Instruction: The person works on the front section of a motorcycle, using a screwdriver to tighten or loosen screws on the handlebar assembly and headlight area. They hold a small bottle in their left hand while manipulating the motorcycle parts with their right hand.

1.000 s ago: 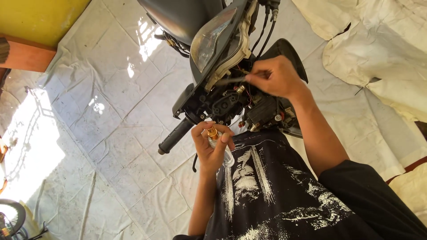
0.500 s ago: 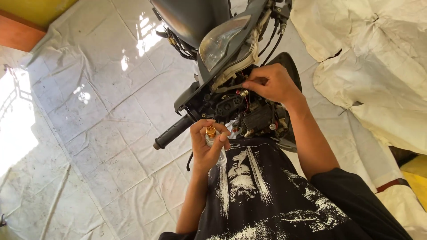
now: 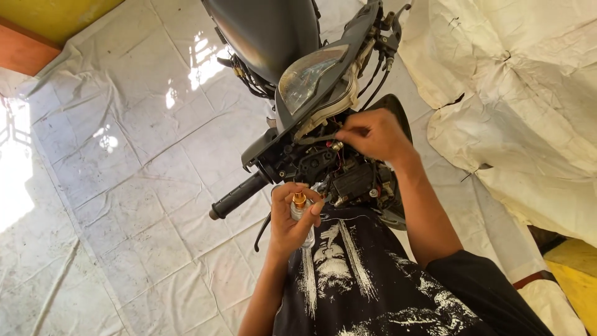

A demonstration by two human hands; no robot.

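I look down at a motorcycle's front end with its headlight (image 3: 309, 79) and opened handlebar housing (image 3: 323, 163) full of wires. My left hand (image 3: 292, 221) is closed around a small clear bulb with a brass base (image 3: 300, 205), held just below the housing. My right hand (image 3: 372, 134) reaches into the wiring behind the headlight, fingers pinched on something small that I cannot make out. The black left handlebar grip (image 3: 239, 195) sticks out toward the lower left.
White tiled floor (image 3: 124, 155) lies left of the bike. A cream cloth cover (image 3: 522, 106) is draped over something bulky on the right. A yellow wall and wooden ledge (image 3: 28, 50) sit at the top left. Cables and a lever (image 3: 385, 37) hang by the headlight.
The view has shifted, so the bike sits more to the right and lower. My right hand stays in the wiring and my left hand keeps holding the bulb below the housing.
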